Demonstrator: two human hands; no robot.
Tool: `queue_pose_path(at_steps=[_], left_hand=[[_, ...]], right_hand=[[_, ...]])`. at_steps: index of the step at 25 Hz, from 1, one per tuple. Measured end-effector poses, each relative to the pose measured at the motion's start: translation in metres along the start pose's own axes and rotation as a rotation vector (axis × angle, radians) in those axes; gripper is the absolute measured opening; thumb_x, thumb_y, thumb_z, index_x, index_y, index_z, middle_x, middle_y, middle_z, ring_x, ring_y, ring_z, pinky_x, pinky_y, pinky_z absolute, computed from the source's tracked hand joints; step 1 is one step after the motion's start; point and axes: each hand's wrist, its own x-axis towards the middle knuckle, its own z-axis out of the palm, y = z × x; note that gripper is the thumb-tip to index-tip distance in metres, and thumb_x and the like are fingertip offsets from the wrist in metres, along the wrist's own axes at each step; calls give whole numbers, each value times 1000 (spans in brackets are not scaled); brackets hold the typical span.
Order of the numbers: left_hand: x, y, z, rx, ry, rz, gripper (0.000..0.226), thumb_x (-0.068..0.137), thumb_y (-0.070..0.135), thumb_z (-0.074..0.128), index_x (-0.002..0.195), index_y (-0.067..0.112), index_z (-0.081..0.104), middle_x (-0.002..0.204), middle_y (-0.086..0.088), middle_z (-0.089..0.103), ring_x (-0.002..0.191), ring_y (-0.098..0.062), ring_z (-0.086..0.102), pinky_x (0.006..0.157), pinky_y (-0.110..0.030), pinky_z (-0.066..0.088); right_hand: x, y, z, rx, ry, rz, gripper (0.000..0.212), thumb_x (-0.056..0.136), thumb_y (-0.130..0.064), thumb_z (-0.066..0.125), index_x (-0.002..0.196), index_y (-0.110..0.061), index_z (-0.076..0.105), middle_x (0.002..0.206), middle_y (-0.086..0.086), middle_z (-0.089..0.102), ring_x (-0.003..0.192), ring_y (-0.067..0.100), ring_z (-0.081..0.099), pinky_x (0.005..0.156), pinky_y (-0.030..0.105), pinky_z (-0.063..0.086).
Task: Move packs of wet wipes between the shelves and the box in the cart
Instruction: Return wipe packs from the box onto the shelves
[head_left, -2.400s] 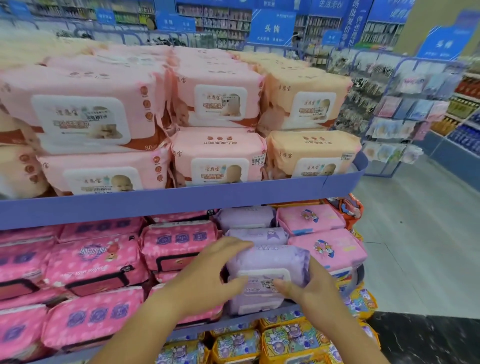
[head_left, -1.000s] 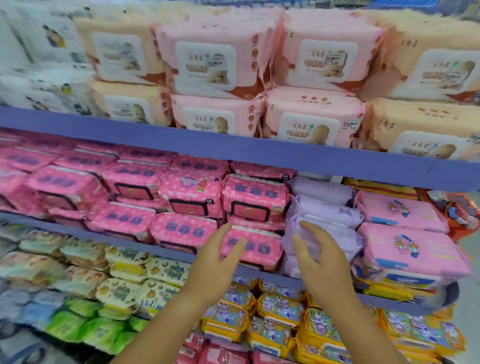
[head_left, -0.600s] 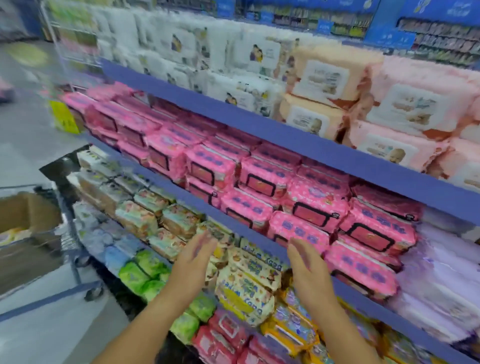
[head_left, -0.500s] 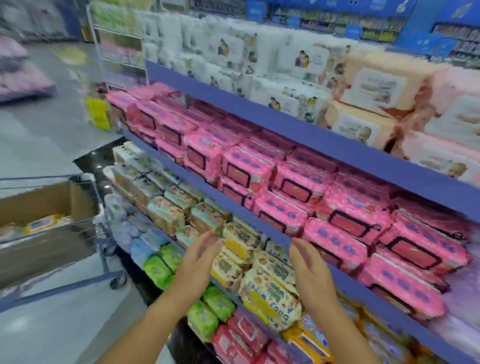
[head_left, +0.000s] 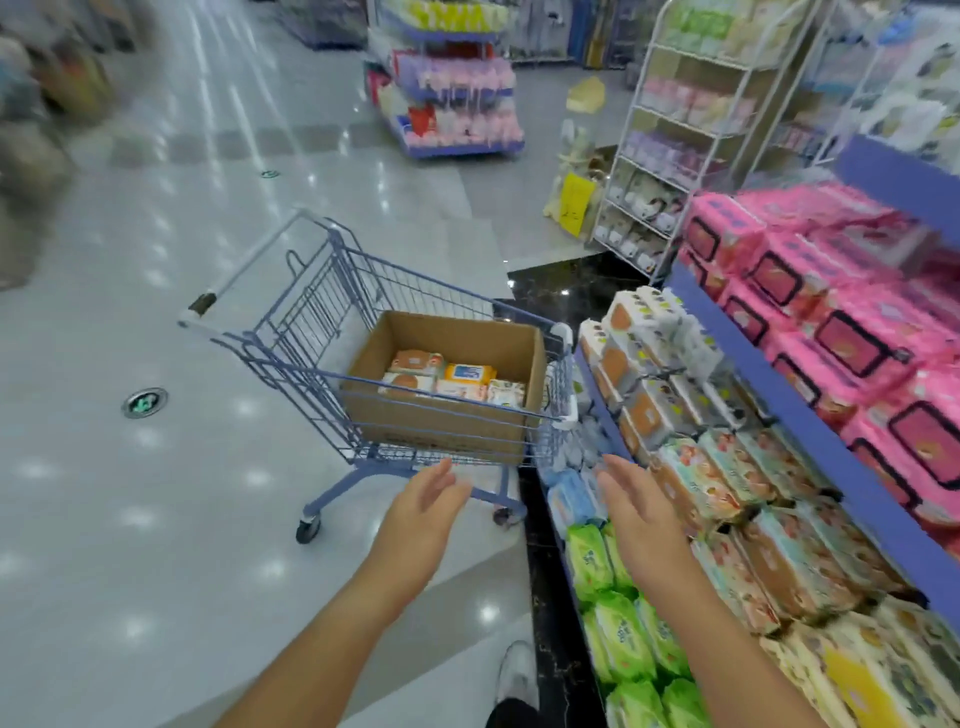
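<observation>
Biggest thing first: the shelves (head_left: 769, 384) run down your right side, pink packs (head_left: 810, 291) on the upper level, green packs (head_left: 618, 639) on the lowest one by your right arm. The cart (head_left: 311, 322) stands just left of them. One corner is right up against the end of the bottom shelf, and the handle (head_left: 244, 265) points away from you to the far left.

The box (head_left: 441, 426) fills the end of the basket opposite the handle, with its long side running across your view. A single layer of packs (head_left: 447, 382) lies flat on its floor, well below the rim.

Now the bit that matters. Your left hand (head_left: 421, 514) is right below the box's near wall, just short of the cart wire. Your right hand (head_left: 639, 514) is off to the side, over the low shelf and level with the cart's right corner. Both are empty, palms turned toward each other, fingers (head_left: 441, 475) straight and loosely spread, nothing pinched or gripped.

So the box lies ahead of and above both hands, dead ahead for the left, ahead and to the left for the right. I'd guess you're going in for a pack. If so, the left is closer and the right has to cross over. Either way you've got to clear the wire and the cardboard rim before dropping down to the packs.
</observation>
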Motion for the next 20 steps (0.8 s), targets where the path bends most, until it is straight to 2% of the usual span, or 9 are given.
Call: queue_pose_path(at_steps=[3,6,8,10,12,14,17,20], left_hand=[[57,3,-41,-7,106,-33,45,101,32,58,144,25,52,138,10,58,124,-6,52,100,-23,33],[129,18,-71,14,178,-40,41,100,29,59,141,23,56,136,6,62,122,-9,56,99,-23,36],[177,32,-85,26,208,-60,39,101,26,58,139,19,57,134,4,63,116,-7,58,94,-19,38],[223,42,-98,32,214,-85,40,102,25,57,141,18,56,132,5,62,108,2,58,83,-9,40],[267,49,-110,46,200,-112,41,102,27,56,142,19,55,132,7,61,106,9,56,78,-3,39],[311,54,-120,49,177,-142,40,103,30,55,142,23,54,132,11,58,104,12,53,84,-9,41],[384,55,-131,61,126,-204,44,102,35,54,145,26,52,139,9,56,116,-3,54,105,-30,42],[468,43,-138,105,39,-276,50,101,40,54,148,25,48,143,7,55,127,-11,52,114,-36,39]], right_hand=[[70,-16,61,25,-124,-15,38,104,-34,50,142,-28,49,129,-17,52,120,4,50,99,23,40],[148,-29,113,66,-192,-13,38,104,-30,52,141,-25,52,130,-15,55,114,-4,53,85,8,39],[197,-43,139,63,-247,3,39,104,-32,50,142,-25,50,128,-18,52,113,-5,50,80,4,38],[245,-54,162,47,-260,27,40,105,-32,49,143,-23,50,131,-15,51,118,0,47,83,6,37],[286,-64,182,43,-258,63,40,104,-35,49,143,-24,51,135,-10,53,120,4,48,93,19,36],[323,-66,202,18,-262,119,41,104,-38,49,143,-26,51,135,-10,53,119,6,49,98,25,35],[372,-58,230,-17,-255,194,42,104,-38,50,144,-26,50,136,-10,53,119,5,49,99,25,35],[424,-38,262,-23,-193,284,41,103,-38,50,142,-25,51,138,-7,55,119,7,51,97,25,37]])
